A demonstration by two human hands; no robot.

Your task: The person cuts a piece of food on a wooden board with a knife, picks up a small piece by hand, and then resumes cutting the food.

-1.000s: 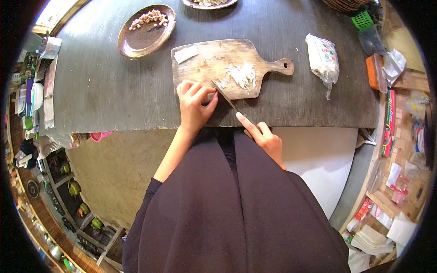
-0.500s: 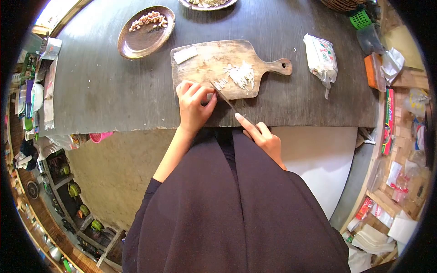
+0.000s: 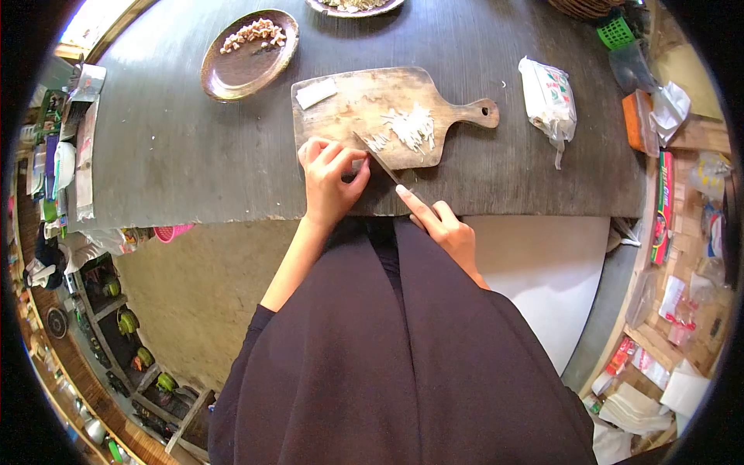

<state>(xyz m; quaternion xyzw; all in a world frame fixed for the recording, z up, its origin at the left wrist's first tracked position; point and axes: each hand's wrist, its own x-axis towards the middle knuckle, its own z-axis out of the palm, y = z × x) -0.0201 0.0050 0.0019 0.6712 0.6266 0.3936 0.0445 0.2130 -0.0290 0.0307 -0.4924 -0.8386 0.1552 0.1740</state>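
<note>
A wooden cutting board (image 3: 360, 93) with a handle lies on the dark table. My left hand (image 3: 329, 174) is closed at its near edge, its curled fingers pressing on a white piece of food (image 3: 357, 164) that they mostly hide. In my right hand (image 3: 443, 227) is a knife (image 3: 385, 168), the index finger stretched along its back. The blade slants up and left over the board, close beside my left fingertips. Thin white strips (image 3: 411, 129) are heaped right of the blade. A flat white block (image 3: 316, 93) rests at the board's far left corner.
Behind the board stands a brown plate (image 3: 240, 77) with chopped brownish pieces. Another plate (image 3: 360, 11) with pale shreds is partly cut off at the top. A white plastic packet (image 3: 548, 101) lies to the right, and a green basket (image 3: 614, 33) sits at the far right.
My right hand and the knife have shifted slightly to the left and away from me. My left hand keeps its place on the white piece.
</note>
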